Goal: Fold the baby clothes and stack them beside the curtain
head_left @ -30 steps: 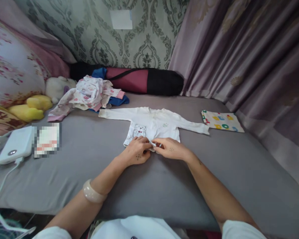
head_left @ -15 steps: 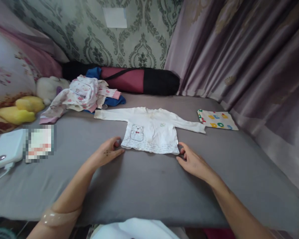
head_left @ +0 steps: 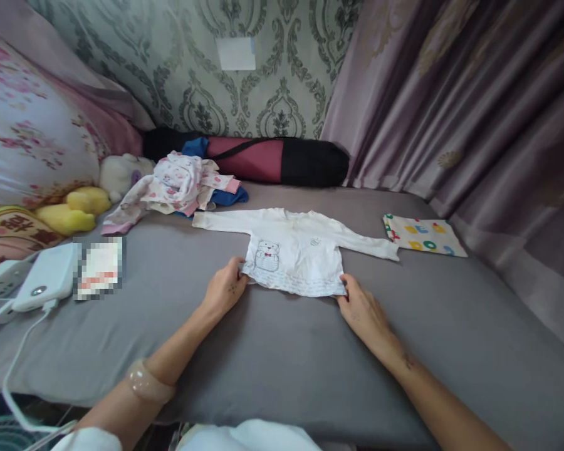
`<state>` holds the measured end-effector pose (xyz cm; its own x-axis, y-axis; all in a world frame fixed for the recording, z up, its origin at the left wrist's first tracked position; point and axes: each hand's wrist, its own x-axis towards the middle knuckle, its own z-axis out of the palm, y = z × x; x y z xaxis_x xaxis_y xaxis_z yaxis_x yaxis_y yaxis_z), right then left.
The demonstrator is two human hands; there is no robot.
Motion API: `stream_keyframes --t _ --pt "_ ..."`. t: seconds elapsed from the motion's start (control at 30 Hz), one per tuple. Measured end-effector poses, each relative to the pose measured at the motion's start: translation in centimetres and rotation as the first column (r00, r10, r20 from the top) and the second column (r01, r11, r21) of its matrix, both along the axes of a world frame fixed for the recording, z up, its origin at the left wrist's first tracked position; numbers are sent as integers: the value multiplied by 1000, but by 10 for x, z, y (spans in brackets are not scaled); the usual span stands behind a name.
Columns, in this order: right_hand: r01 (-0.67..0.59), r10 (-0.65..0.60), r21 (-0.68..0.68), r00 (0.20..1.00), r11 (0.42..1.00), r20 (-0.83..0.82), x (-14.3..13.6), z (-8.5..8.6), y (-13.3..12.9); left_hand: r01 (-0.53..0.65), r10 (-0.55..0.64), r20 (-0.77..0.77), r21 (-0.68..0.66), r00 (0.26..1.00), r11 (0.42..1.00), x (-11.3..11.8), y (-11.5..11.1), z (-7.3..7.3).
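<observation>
One plump pillow (head_left: 32, 119) of smooth white fabric, printed with pink flowers, stands at the far left. Nearer, a white socket block (head_left: 2, 279) adjoins a glossy white device (head_left: 47, 275) with rounded corners and a cord plugged in. A soft yellow plush toy (head_left: 70, 210) lies behind them; beside the device is a flat rectangular item (head_left: 101, 269), its face pixelated and unreadable. A smooth, pale bangle (head_left: 149, 382) circles the left forearm (head_left: 188, 341). Farther back, a crumpled heap of clothes (head_left: 181, 181), pink-patterned over blue, lies before a long cylindrical bag (head_left: 258, 160) in maroon and black. The left hand (head_left: 224, 289) has thumb and fingers pinched together on the lower left corner of a white shirt (head_left: 296, 250). Thin and lightly wrinkled, it lies spread flat mid-bed on a grey sheet (head_left: 272, 357), sleeves outstretched, an outlined bear on its front. The right hand (head_left: 364, 310) is clamped on the lower right corner. Just beside the right-hand sleeve is a folded cloth (head_left: 425, 237), rectangular, with coloured letters. Mauve curtains (head_left: 404, 94) hang in deep folds at the far right.
</observation>
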<state>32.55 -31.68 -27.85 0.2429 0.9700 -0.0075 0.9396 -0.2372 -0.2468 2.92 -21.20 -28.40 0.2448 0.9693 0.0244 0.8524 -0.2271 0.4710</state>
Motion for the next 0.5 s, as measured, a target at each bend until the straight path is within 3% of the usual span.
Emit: stream_keyframes --t 0.23,0.5 --pt "-102 104 -23 988 995 112 18 11 -6 135 -118 -160 98 980 986 -17 6 12" --pt "-117 145 -128 961 985 234 15 21 -6 266 -245 -249 52 937 963 -27 15 10"
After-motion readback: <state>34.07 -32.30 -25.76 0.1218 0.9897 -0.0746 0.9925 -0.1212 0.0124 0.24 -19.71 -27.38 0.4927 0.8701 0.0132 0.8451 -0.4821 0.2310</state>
